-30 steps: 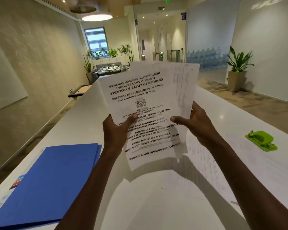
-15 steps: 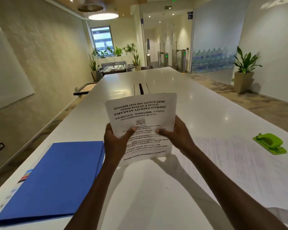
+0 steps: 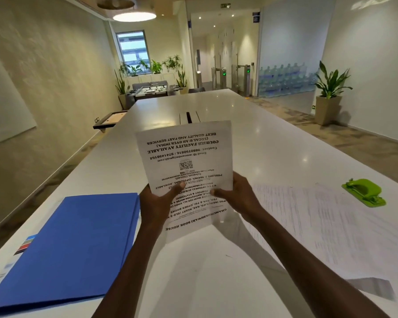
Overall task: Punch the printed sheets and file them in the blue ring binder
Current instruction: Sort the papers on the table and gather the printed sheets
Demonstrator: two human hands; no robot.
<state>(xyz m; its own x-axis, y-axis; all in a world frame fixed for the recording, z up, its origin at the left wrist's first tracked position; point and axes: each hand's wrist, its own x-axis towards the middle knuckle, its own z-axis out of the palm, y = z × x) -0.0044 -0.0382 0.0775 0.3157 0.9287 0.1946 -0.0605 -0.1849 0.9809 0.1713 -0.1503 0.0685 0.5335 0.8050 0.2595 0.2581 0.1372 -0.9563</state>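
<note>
Now we are holding the printed sheets with both hands, above the white table.

We are gripping the stack near its lower half: our left hand is pinching it with the thumb on the front and the other fingers behind, and our right hand is curling round the right edge in the same way. The sheets are standing almost upright with the long axis running away from us, and the print is reading upside down to us. We think we are squaring the edges, so we are advising to tap the bottom edge on the table until all sheets are level, before we are bringing them to the green hole punch far at the right. Loose printed pages are lying flat between, and the blue ring binder is lying closed at our left.
</note>
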